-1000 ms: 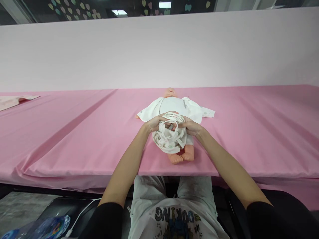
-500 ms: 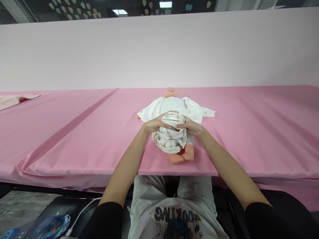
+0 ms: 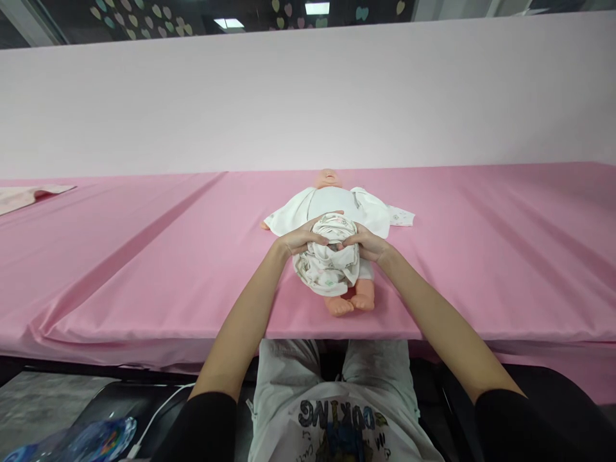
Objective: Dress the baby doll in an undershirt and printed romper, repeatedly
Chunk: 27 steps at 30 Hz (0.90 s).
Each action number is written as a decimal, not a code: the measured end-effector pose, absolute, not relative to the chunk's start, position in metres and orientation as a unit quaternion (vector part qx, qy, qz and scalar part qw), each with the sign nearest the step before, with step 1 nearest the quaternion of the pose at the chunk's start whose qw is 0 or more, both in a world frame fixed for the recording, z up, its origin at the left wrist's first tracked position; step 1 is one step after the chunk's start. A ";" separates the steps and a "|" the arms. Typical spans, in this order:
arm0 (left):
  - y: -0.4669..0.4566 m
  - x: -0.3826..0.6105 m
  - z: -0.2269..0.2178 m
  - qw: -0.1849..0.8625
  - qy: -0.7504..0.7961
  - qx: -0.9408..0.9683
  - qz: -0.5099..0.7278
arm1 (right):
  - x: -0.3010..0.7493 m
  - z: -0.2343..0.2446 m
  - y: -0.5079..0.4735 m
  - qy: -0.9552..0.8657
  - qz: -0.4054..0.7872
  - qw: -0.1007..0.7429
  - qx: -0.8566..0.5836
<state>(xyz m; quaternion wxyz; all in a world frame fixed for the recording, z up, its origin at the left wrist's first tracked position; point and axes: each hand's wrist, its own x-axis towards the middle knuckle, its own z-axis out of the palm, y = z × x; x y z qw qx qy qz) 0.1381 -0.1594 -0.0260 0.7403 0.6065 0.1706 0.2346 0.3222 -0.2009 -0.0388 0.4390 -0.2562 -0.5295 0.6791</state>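
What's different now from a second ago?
The round loop at the front of the patterned white cloth no longer shows as an open ring; both thumbs now lie over the front. The left hand and right hand still hold it. The doll still lies on the pink cover.

Two hands, one doll (image 3: 332,202) and one bunched cloth (image 3: 327,266) are counted.
The hands are made up of one left hand (image 3: 305,237) and one right hand (image 3: 366,242); two bare doll feet (image 3: 363,301) are shown. One pink table cover (image 3: 154,269), one pale cloth (image 3: 31,197), one white wall (image 3: 308,102), one white cable (image 3: 161,410) and one clear plastic item (image 3: 103,436) are seen. Two black sleeves (image 3: 212,417), two trouser legs (image 3: 289,366) and two light panels (image 3: 229,23) are found; of heart shapes (image 3: 156,11), well over a dozen are displayed, though an exact number cannot be given.
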 end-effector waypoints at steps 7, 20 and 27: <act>-0.157 0.143 -0.030 0.749 0.182 0.579 0.267 | 0.323 -0.038 -0.199 -0.515 0.714 0.434 -0.191; -0.150 0.148 -0.038 0.788 0.176 0.508 0.301 | 0.318 -0.032 -0.203 -0.490 0.709 0.453 -0.229; -0.157 0.144 -0.030 0.750 0.194 0.561 0.290 | 0.320 -0.035 -0.203 -0.528 0.692 0.440 -0.219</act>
